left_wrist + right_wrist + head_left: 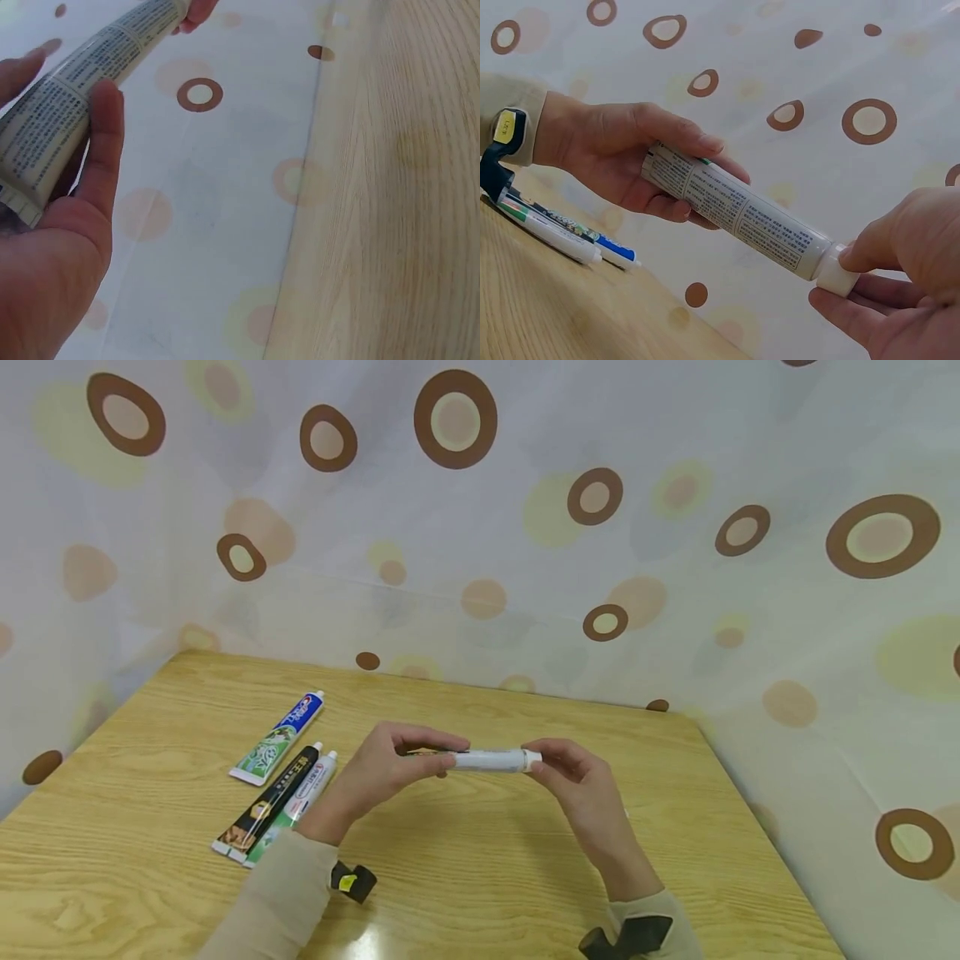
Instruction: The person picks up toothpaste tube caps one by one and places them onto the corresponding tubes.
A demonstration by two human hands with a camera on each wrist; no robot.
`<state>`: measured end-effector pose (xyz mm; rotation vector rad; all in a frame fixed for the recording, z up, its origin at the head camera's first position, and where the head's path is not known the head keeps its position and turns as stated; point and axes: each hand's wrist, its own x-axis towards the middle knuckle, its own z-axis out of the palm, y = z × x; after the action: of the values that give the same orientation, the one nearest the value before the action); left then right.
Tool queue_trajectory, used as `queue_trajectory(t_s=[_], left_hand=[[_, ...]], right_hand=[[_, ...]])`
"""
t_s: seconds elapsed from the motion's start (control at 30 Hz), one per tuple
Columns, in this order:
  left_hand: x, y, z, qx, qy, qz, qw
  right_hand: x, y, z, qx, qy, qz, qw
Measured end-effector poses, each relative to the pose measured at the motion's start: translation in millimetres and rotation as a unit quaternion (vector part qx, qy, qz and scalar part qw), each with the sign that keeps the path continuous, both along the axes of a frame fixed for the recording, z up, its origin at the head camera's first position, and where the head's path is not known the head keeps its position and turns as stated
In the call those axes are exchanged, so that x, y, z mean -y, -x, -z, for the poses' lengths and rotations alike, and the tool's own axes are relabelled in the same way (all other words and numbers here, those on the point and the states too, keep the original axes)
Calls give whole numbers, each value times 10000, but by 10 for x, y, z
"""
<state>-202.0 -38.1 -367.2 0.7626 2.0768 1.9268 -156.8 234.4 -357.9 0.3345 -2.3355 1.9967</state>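
Observation:
A white toothpaste tube [489, 761] is held level above the table between both hands. My left hand [390, 767] grips its flat crimped end, thumb on one face and fingers on the other. My right hand [581, 789] pinches the white cap [838, 271] between thumb and fingers. In the right wrist view the cap sits at the tube's neck, and the back of the tube [742, 214] shows printed text in boxes. The left wrist view shows the same printed side of the tube [90, 71] lying across the left fingers [105, 150].
Three more toothpaste tubes lie on the left of the wooden table [450, 893]: a blue and green one [279, 739], a black one [268, 802] and a white and green one [303, 797]. A patterned sheet [525, 552] stands behind the table and along its sides.

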Motion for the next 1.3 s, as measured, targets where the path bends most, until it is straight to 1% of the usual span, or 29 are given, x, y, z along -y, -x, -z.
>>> queue_trajectory(t_s=[0.07,0.17,0.37,0.47,0.53,0.67,0.73,0.83,1.0,1.17,1.3], left_hand=[[3,1,2,17,139,113,9998],[3,-2,1,25,285,199,9994],[-18,-9,6,210,88,84,9997],[-35,-14,12,211,43,39,9998],[-42,-21,15,143,88,2,9999],[-37,-38,16,-116,220,-79,9997],[-28,-42,18,-267,254,-98,9993],[-16,-46,21,-388,223,-97,9990],[-3,-44,32,-483,170,-91,9986],[5,-34,26,-607,132,-90,9980],[8,-27,19,-687,54,2,9976]], right_hand=[[-4,-3,-4,-56,3,30,10000],[-9,-7,-6,-112,-23,81,9999],[-7,-8,-5,-158,-50,156,9997],[-5,-7,-6,-122,-39,164,9998],[-6,-10,-9,-79,-37,171,9998],[-17,-13,-21,-18,-78,139,9999],[-23,-10,-26,-13,-72,94,9999],[-38,1,-17,-10,16,-53,10000],[-87,23,7,32,184,-339,9993],[-152,22,-8,60,25,-529,9986],[-176,19,-22,105,-73,-622,9980]])
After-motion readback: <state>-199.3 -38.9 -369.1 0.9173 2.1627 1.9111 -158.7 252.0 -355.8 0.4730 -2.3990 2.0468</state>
